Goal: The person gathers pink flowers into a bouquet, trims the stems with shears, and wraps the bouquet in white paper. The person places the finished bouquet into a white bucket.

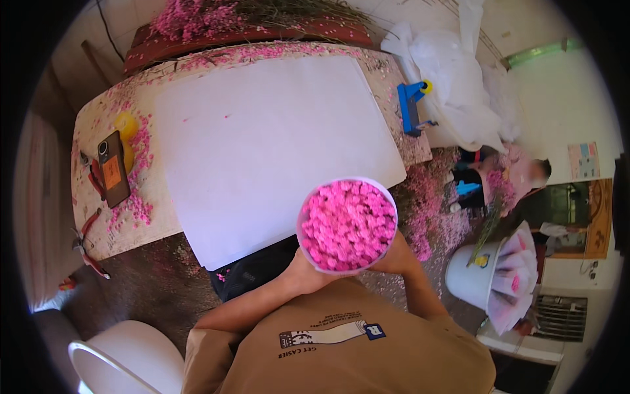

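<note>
A round bouquet of small pink flowers [349, 225], wrapped in a pale paper sleeve, is held upright close to my chest, its flower tops facing up. My left hand [307, 270] grips the wrap from the left, low under the rim. On the other side my right hand [392, 257] holds it too. The bouquet hides most of the fingers of both hands. Beyond it, large white paper sheets [269, 138] lie flat on the table [88, 217], with a couple of loose pink petals on top.
At the table's left are a phone [115, 169], a yellow tape roll [126, 123] and red-handled pruners [88, 246]. A blue tape dispenser [409, 110] stands at the right edge. Loose flowers [197, 18] lie behind. A bucket [469, 274] holds wrapped bouquets; a person [508, 174] sits beyond.
</note>
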Demonstrator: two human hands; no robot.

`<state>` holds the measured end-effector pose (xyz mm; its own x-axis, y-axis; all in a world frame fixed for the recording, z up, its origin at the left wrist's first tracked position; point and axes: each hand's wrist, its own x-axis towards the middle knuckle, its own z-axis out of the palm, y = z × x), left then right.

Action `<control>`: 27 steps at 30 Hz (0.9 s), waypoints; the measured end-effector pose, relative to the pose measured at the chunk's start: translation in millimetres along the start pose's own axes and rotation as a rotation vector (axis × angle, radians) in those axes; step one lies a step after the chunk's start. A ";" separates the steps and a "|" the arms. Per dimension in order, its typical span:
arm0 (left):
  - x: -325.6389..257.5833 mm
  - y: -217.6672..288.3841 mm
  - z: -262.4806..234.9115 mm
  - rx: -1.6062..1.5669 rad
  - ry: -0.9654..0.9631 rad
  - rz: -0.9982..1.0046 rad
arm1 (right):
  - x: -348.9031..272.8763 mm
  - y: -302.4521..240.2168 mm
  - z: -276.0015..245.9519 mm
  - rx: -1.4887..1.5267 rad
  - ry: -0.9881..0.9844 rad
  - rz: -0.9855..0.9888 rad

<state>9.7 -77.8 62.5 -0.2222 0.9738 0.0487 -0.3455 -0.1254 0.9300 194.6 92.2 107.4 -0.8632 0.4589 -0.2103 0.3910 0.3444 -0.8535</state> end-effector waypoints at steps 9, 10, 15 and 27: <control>2.6 -8.7 -1.4 0.211 -0.056 0.203 | 6.9 3.0 6.6 -0.097 0.078 0.023; 5.9 -4.5 -4.3 0.092 -0.048 0.094 | 11.1 0.2 6.8 -0.026 0.107 -0.018; 14.2 -17.4 -10.0 -0.145 0.097 -0.287 | 76.3 -53.8 -8.3 -0.126 -0.141 -0.118; -7.0 50.0 -153.4 0.600 0.455 -0.151 | 225.9 -161.7 69.1 -0.714 0.016 -0.435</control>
<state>-145.9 -120.1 52.8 -0.6100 0.7820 -0.1282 0.1235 0.2536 0.9594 -85.7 83.5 165.0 -0.9814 0.1750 0.0793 0.1372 0.9272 -0.3484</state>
